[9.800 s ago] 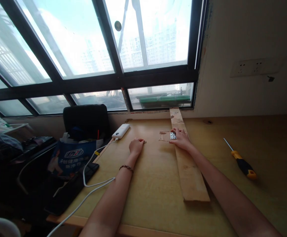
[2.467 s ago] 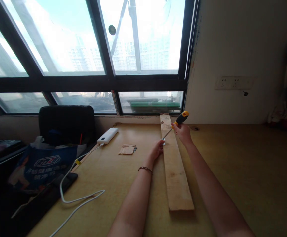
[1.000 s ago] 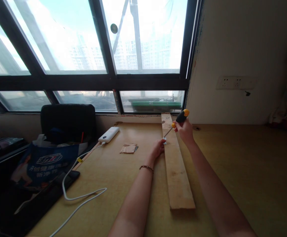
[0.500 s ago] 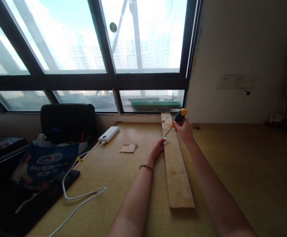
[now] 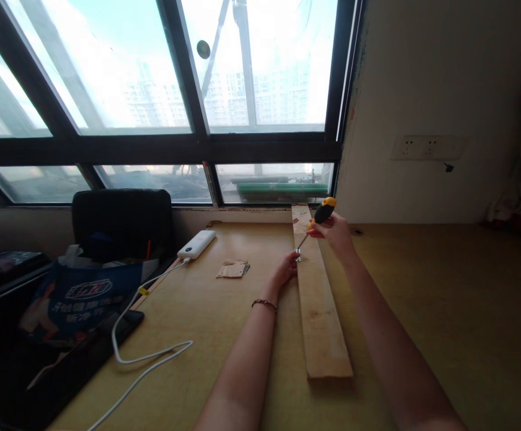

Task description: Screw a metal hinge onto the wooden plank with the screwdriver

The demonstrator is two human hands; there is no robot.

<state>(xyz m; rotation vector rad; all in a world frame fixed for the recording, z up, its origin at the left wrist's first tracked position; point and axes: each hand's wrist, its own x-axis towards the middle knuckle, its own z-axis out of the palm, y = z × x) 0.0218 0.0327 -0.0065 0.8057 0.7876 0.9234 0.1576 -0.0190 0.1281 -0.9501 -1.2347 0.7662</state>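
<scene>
A long wooden plank (image 5: 325, 323) lies lengthwise on the table, reaching back toward the window. At its left edge sits a small shiny metal bracket (image 5: 298, 255). My left hand (image 5: 286, 268) is closed at that edge, its fingertips pinching the bracket against the wood. In my right hand (image 5: 334, 232) is a screwdriver (image 5: 323, 211) with a black and yellow handle, tilted, its shaft slanting down left to the bracket. The fingers wrap the lower handle. Whether a screw sits under the tip is too small to tell.
Left of the plank, a torn piece of cardboard (image 5: 231, 269) lies beside several small screws (image 5: 246, 269). A white power bank (image 5: 197, 244) with a white cable (image 5: 123, 361) rests at the table's left edge. Beyond stand a black chair (image 5: 121, 218) and a blue bag (image 5: 85, 305).
The screwdriver handle has tipped slightly left, and my right fingers have shifted their hold around it. My left hand stays at the bracket. The plank has not moved.
</scene>
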